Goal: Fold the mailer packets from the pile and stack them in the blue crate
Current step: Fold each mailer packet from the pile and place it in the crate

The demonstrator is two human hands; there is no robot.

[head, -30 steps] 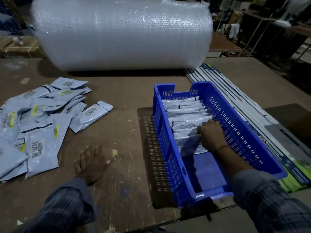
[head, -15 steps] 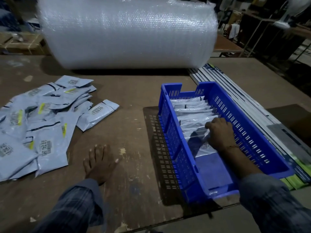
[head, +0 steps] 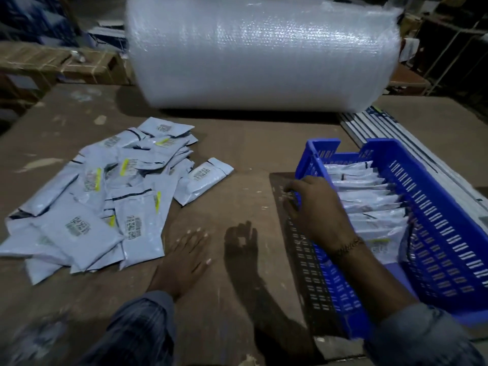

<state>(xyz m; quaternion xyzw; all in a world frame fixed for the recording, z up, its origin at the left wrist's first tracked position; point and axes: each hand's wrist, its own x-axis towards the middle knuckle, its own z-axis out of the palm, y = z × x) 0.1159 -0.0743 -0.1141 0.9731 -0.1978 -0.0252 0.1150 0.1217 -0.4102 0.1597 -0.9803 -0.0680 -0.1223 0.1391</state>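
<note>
Right hand (head: 317, 210) curled over near-left wall of blue slotted plastic crate (head: 449, 220), folded grey mailer packets (head: 369, 199) lined inside. Left hand (head: 184, 260) flat, fingers spread, beside loose grey packet pile (head: 105, 196) at left.

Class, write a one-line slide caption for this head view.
Left hand flat on table beside mailer pile; right hand over blue crate rim.

Dark plaid sleeves (head: 140, 331), right-wrist gold bracelet (head: 348, 246)
</note>
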